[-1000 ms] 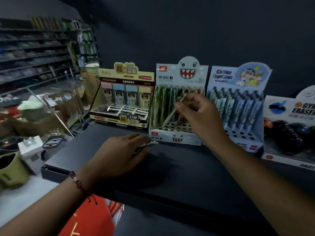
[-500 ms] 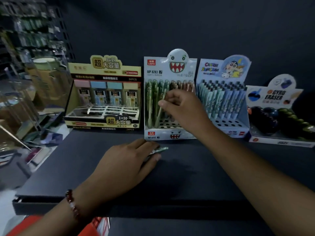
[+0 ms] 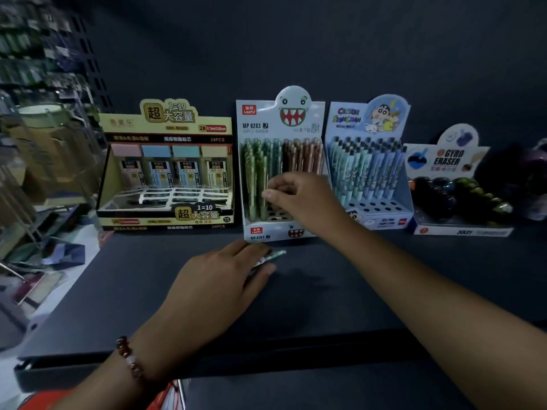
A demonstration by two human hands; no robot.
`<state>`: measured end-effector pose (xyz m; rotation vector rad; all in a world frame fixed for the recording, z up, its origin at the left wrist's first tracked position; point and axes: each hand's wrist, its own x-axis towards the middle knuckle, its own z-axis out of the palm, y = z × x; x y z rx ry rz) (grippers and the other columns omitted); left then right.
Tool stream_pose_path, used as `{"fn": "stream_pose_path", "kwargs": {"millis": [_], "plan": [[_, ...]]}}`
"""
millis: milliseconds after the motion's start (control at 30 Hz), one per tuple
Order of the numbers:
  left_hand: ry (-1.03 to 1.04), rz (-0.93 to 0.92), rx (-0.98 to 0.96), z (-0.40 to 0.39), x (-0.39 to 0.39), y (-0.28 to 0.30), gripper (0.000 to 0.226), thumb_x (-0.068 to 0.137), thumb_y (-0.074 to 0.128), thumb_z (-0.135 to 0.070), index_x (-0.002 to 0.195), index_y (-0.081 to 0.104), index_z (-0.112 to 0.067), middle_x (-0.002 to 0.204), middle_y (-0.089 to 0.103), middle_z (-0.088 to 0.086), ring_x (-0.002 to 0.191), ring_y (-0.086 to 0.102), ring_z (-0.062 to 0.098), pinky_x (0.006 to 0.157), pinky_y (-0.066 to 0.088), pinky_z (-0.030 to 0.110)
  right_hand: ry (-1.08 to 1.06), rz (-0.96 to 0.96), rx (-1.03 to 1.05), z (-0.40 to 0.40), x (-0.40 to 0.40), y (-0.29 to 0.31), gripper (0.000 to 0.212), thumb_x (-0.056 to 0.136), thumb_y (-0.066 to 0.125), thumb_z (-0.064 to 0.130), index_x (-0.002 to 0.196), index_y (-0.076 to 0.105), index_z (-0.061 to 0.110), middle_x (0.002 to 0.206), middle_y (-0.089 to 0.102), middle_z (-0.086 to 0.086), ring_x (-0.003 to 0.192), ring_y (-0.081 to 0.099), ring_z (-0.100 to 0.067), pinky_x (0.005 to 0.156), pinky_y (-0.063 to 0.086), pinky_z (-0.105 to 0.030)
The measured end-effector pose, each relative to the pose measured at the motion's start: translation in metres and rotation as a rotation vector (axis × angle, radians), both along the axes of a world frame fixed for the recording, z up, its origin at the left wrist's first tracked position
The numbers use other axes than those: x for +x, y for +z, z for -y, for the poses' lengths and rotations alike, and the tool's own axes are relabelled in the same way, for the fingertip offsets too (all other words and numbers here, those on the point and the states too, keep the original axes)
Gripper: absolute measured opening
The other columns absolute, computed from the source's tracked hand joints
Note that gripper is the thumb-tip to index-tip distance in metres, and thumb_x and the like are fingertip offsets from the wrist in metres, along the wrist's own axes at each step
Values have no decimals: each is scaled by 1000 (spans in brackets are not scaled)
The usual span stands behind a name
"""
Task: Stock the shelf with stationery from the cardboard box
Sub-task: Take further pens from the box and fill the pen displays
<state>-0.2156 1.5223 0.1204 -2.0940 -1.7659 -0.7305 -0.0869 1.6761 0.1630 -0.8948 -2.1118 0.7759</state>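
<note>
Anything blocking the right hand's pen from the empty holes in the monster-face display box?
Nothing visible. The right hand pinches a green pen directly above the open holes of the white monster-face display box.

Stationery shop: shelved pen display boxes (image 3: 281,161)

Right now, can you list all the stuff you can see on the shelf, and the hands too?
pencil lead display box: one, yellow and black, far left on the shelf
monster pencil display box: one, white, middle, green and brown pencils standing in it
cartoon pen display box: one, light blue, right of the monster box
gyro eraser display box: one, white and blue, far right, dark round erasers inside
shelf: one, dark, under all the boxes
loose pencils: count unclear, green, under the left hand's fingers
bracelet: one, reddish beads, left wrist
left hand: rests on the shelf, holding the loose pencils
right hand: pinches a green pencil in the monster box
</note>
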Motion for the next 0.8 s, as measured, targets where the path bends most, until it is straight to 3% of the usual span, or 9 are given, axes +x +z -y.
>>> {"fn": "stream_pose_path", "kwargs": {"millis": [67, 167, 267, 400, 533, 667, 800], "plan": [[-16, 18, 23, 0, -1, -1, 41, 95, 39, -49, 116, 65, -27, 97, 67, -11, 69, 65, 10, 52, 38, 18, -24, -64, -55, 12, 14, -8, 25, 92, 64, 38, 114, 68, 26, 102, 69, 10, 92, 66, -4, 95, 53, -40], [-25, 22, 67, 1, -1, -2, 43, 93, 42, -48, 118, 67, -24, 97, 65, -10, 71, 65, 13, 52, 42, 21, 39, -307, -298, 37, 38, -19, 16, 96, 60, 30, 107, 70, 25, 91, 72, 2, 82, 69, -11, 75, 58, -27], [-71, -26, 118, -1, 1, -4, 41, 92, 47, -44, 120, 67, -22, 94, 63, -8, 73, 62, 13, 53, 41, 22, 231, -268, -483, 56, 51, -26, 25, 88, 61, 36, 105, 72, 22, 92, 72, -4, 77, 69, -17, 69, 56, -27], [-151, -42, 133, 0, -1, -6, 38, 95, 49, -41, 122, 66, -19, 92, 60, -6, 74, 61, 14, 51, 49, 29, 299, -253, -565, 59, 46, -26, 22, 83, 68, 26, 102, 70, 15, 85, 72, 6, 71, 68, -13, 63, 54, -24], [-167, -87, 154, 0, 0, -7, 39, 97, 48, -39, 124, 65, -16, 92, 62, -3, 72, 63, 17, 49, 52, 34, 338, -263, -649, 60, 50, -23, 32, 74, 71, 29, 104, 69, 15, 89, 73, 3, 75, 70, -14, 64, 54, -24], [-159, -155, 188, -1, 2, -7, 40, 97, 47, -34, 129, 62, -13, 93, 63, 0, 72, 64, 20, 48, 52, 35, 282, -290, -625, 60, 52, -22, 13, 84, 71, 12, 97, 70, 14, 85, 73, 1, 71, 69, -14, 63, 55, -24], [-115, -109, 203, -1, 2, -7, 44, 97, 46, -35, 133, 60, -13, 93, 65, 1, 69, 65, 21, 43, 50, 36, 176, -439, -623, 56, 56, -19, 11, 85, 67, 0, 89, 68, 11, 72, 70, 0, 68, 67, -13, 60, 54, -21]]}}
